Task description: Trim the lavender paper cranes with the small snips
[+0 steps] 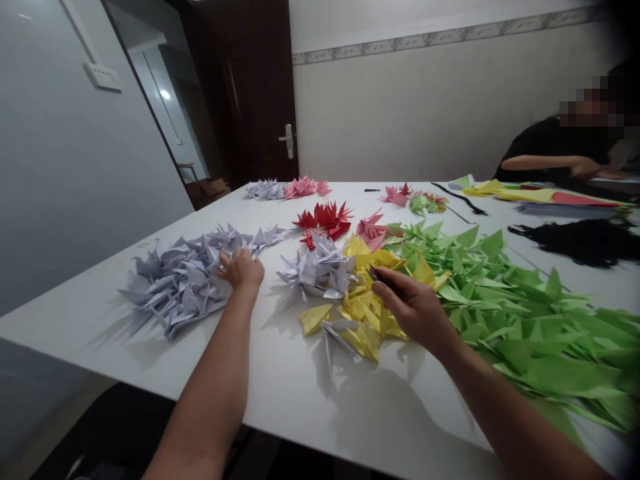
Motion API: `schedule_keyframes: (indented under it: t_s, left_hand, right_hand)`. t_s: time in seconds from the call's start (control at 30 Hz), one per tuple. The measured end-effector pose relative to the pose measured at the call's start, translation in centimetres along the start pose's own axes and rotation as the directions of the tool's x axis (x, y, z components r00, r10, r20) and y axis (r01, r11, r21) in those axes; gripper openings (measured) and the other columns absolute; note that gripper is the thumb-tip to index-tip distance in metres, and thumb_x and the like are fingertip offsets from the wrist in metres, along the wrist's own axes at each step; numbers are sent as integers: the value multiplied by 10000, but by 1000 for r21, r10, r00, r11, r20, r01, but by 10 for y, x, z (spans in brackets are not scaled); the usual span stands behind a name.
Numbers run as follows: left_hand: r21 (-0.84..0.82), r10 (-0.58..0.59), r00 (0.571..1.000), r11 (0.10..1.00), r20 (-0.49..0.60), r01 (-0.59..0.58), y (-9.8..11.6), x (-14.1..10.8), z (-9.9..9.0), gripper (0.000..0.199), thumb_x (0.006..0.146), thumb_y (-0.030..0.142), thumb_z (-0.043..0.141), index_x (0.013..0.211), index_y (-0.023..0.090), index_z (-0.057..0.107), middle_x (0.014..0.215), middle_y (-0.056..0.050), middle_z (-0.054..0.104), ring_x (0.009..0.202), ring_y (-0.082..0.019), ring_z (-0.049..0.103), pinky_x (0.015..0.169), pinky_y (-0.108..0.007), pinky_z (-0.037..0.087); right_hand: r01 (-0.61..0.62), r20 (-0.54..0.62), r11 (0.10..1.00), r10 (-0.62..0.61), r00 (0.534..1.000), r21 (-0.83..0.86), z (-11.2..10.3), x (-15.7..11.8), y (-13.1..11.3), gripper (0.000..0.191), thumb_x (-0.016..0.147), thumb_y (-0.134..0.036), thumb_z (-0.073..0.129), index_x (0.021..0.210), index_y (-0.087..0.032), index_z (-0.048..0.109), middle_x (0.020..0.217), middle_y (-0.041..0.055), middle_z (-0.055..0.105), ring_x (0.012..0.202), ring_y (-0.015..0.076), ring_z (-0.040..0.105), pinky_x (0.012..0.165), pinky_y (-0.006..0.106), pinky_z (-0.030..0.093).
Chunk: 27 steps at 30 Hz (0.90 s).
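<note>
On the bench, the central paper heap is flanked by a left heap and a right heap. Behind the central heap, a cluster is set slightly left and sheets are laid farther right.

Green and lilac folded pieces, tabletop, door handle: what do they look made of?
Green folded pieces: likely thin matte paper; crisp creases, flat pointed flaps.
Lilac folded pieces: likely matte paper too; same sharp folds.
Tabletop: smooth, white, perhaps laminate or painted board; even surface, core not visible.
Door handle: silvery, probably metal, judging by its sheen; metallic-finished plastic isn't ruled out.
</note>
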<state>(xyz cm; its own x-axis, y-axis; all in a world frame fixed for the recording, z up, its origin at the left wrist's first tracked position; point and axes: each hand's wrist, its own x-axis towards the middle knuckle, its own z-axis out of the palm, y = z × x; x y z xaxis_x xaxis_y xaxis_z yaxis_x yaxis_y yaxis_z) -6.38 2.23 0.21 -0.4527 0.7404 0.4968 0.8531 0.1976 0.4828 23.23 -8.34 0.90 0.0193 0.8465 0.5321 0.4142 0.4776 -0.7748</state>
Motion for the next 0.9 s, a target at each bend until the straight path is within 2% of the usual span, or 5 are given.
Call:
schedule_keyframes:
  t_s: [0.23, 0.33, 0.43, 0.6, 0.9]
  left_hand:
    - [-326, 167, 970, 920, -175, -217, 19, 3, -8, 276, 795, 179, 494, 1020, 154, 650, 995, -108, 700, 1058, -238, 585, 998, -409, 402]
    - [-613, 136, 978, 764, -155, -204, 31, -6, -6, 335, 773, 224, 557, 1097, 149, 599, 934, -72, 697, 882, -173, 644, 818, -310, 515]
    - [-770, 242, 955, 573, -169, -281, 45, -24, -7, 191, 777, 274, 587, 932, 167, 617, 914, -59, 694, 864, -161, 660, 797, -307, 539]
    - [-705, 555, 768, 403, -318, -583, 68, -61, -20, 50, 757, 159, 570, 748, 201, 597, 957, -59, 691, 996, -180, 636, 926, -386, 506]
    - [-692, 722, 556, 151, -411, -706, 81, -85, -22, 165, 719, 50, 588, 772, 207, 593, 1001, -78, 686, 1032, -191, 629, 892, -397, 530]
  right_hand:
    - [29, 6, 999, -28, 1000, -26, 0, 0, 0, 378, 824, -412, 588, 1067, -143, 695, 995, 123, 731, 843, 232, 688, 757, 375, 553]
    - [57, 6, 998, -56, 998, -39, 0, 0, -1, 354, 832, -393, 585, 1072, -156, 695, 1022, 121, 728, 878, 235, 689, 785, 379, 551]
    - [85, 7, 995, -85, 996, -53, 1, -1, -3, 334, 843, -371, 578, 1088, -175, 691, 1031, 109, 727, 895, 233, 689, 796, 376, 554]
    - [162, 21, 984, -161, 987, -73, 1, -3, -6, 314, 877, -339, 543, 1123, -197, 676, 1044, 93, 723, 898, 221, 689, 802, 364, 558]
    - [340, 99, 924, -327, 940, -173, 5, -8, -14, 274, 918, -253, 492, 1144, -192, 635, 1073, 100, 705, 953, 206, 675, 839, 341, 544]
